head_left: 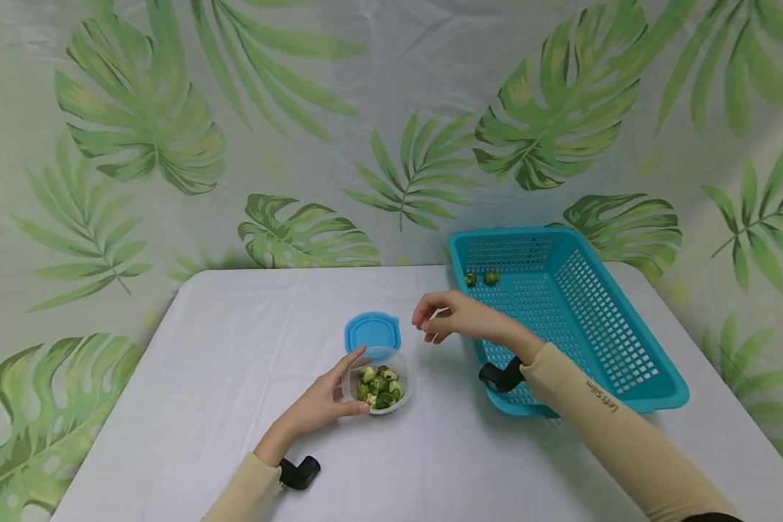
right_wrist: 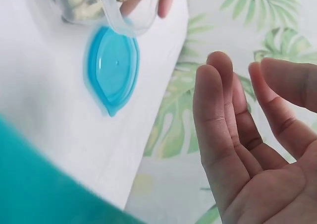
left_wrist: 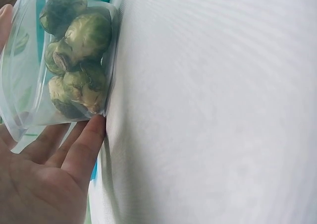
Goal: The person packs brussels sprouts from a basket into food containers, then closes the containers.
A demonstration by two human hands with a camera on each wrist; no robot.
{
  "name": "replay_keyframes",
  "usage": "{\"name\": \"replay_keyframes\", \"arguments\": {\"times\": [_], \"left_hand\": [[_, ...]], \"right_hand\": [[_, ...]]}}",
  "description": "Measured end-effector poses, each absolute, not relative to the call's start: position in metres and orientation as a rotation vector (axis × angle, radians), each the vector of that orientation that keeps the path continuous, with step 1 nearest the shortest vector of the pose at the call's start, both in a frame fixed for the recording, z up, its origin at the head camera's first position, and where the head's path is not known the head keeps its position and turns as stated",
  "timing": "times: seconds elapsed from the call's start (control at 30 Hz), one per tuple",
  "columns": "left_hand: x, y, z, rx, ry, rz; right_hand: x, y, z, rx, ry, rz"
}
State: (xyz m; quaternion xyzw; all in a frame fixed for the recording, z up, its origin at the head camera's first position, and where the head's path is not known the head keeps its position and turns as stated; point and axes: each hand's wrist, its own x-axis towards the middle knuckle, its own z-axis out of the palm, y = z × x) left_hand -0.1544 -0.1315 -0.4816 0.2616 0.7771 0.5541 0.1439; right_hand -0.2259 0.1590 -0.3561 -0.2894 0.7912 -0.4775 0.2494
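Note:
My left hand (head_left: 324,400) grips a clear plastic container (head_left: 404,392) from its left side, thumb at the near side and fingers round the far side. Inside lie several Brussels sprouts (head_left: 380,386), green with browned spots; the left wrist view shows them through the wall. The container stands on the white tablecloth. Right behind it lies a blue lid (head_left: 372,331), flat on the cloth. My right hand (head_left: 453,317) hovers between the lid and a teal basket (head_left: 633,348), fingers loosely bent. The right wrist view shows nothing between that thumb and fingers (right_wrist: 210,115).
The perforated basket stands at the right of the table, beneath my right forearm. Two more Brussels sprouts (head_left: 491,278) sit in its far left corner. A leaf-patterned curtain (head_left: 404,174) hangs behind the table (head_left: 222,341).

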Motion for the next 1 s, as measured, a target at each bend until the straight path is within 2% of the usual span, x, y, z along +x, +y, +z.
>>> {"name": "replay_keyframes", "arguments": {"times": [0.57, 1.0], "left_hand": [[-0.154, -0.131, -0.483, 0.761, 2.252, 1.583], [-0.143, -0.126, -0.450, 0.751, 2.231, 1.577]], "right_hand": [[-0.242, 0.191, -0.351, -0.711, 2.220, -1.472], [-0.263, 0.216, -0.363, -0.599, 2.271, -1.608]]}}
